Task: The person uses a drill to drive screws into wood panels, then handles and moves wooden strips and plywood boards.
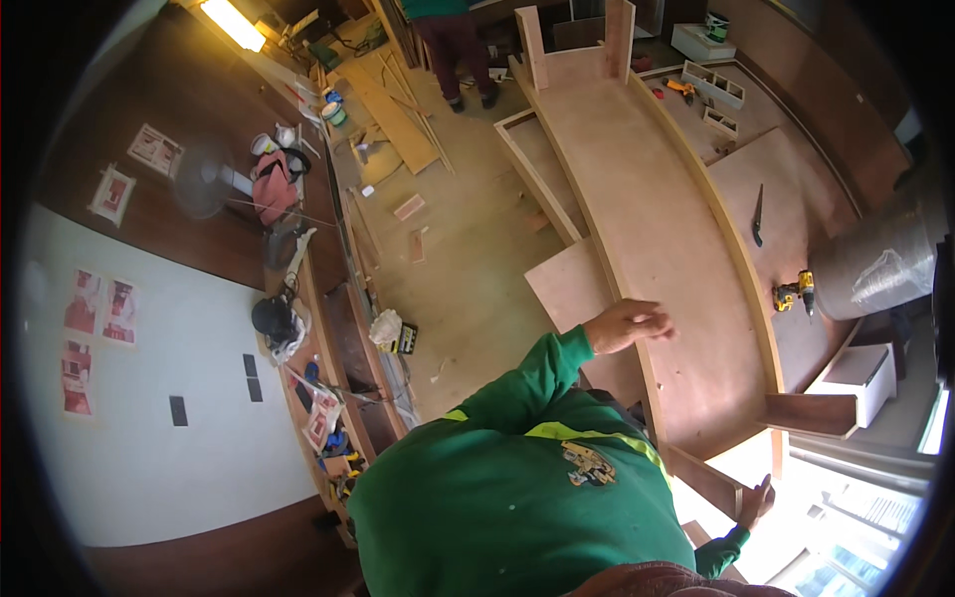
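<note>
- The left hand (627,323) lies over the raised rim of the long curved panel (657,199), fingers loosely bent. They are blurred, so I cannot tell whether they clamp the rim or only rest on it.
- The right hand (756,500) is spread wide, palm against the board (711,480) at the near end of the panel, and holds nothing.
- The panel runs from beside the person's chest away to 2 upright posts (617,35) at its far end, well above the floor (468,269).
- As I judge it, the work in hand is steadying or shifting this panel. It is long, so both hands should press evenly, or the far end may swing.
- Fingers are best kept on top of the rim, not under the edge where wood meets wood.
- A yellow drill (794,294) and a dark saw (758,214) lie on the next sheet (786,179), just beside the panel. A jolt could shake them.
- Another person (453,50) stands near the far end, so any push that way should be slow.
</note>
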Motion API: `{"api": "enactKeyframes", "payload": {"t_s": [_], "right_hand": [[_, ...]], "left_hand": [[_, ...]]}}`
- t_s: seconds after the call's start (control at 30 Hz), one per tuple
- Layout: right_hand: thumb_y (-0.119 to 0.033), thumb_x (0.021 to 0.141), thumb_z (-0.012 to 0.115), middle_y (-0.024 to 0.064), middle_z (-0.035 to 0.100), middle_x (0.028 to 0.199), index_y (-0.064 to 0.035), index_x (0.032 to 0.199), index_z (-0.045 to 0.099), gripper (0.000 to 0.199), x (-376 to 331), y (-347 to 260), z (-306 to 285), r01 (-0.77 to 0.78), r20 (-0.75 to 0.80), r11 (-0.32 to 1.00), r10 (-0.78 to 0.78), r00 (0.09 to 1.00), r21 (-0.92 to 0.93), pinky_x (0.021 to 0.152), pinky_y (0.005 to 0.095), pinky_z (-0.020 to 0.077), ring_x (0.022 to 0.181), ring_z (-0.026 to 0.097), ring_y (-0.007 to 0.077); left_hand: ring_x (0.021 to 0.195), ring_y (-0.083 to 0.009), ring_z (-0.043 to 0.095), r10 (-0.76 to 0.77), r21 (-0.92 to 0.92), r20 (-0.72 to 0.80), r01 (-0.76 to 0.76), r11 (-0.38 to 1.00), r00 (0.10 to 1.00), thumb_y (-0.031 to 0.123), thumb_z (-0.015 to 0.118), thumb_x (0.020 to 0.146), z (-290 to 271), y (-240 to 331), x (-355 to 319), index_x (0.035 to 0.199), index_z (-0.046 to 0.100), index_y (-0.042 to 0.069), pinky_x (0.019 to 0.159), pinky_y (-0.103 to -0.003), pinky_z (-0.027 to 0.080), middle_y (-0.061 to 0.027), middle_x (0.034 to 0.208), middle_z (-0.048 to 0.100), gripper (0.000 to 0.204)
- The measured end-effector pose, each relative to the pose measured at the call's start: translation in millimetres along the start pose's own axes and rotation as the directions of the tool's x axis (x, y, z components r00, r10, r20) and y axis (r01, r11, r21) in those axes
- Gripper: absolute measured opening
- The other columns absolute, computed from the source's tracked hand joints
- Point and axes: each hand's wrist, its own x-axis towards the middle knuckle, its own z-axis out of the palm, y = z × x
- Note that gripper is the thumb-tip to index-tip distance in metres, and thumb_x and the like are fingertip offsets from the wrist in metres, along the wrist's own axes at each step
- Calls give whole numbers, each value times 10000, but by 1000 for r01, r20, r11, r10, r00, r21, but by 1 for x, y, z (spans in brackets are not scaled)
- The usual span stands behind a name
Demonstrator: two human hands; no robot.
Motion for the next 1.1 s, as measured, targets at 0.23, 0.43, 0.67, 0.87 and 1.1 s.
{"api": "enactKeyframes", "payload": {"t_s": [0.23,0.43,0.67,0.87,1.1], "right_hand": [[-278,890,691,179,649,841,52,993,643,348,8,-43,29,126,119,894,-82,989,-430,705,446,488,754,583,302],[-311,901,677,191,658,920,40,1033,644,376,31,-50,-7,148,153,803,-72,986,-577,739,459,487,787,595,323],[-350,914,660,205,669,1013,26,1080,645,411,50,-111,10,208,359,525,204,911,-825,780,475,487,825,608,348],[-342,973,578,217,650,1167,29,1126,619,404,-13,-179,66,377,312,446,-215,926,-812,851,513,497,1012,638,422],[-404,876,705,207,712,899,-15,1116,658,459,-56,-160,285,764,695,467,-359,623,-444,612,455,557,741,692,351]], "left_hand": [[695,-206,633,880,-99,267,-897,430,392,597,572,923,96,262,-78,680,646,100,620,-338,497,-35,728,606,559],[730,-218,610,809,780,78,-541,315,582,314,778,790,78,257,-84,852,686,123,643,-363,496,-21,856,601,221],[1009,-375,661,-271,745,-606,653,137,748,521,702,806,-68,38,-236,1288,582,82,832,-480,542,-199,1115,656,663],[1109,-342,643,-486,321,-817,945,64,310,504,757,749,-158,-58,-369,1120,674,93,873,-490,529,-168,1196,661,559],[1035,-370,644,-239,534,-799,834,139,551,460,702,795,-280,-2,-387,1246,600,106,864,-499,521,-171,1092,647,582]]}}
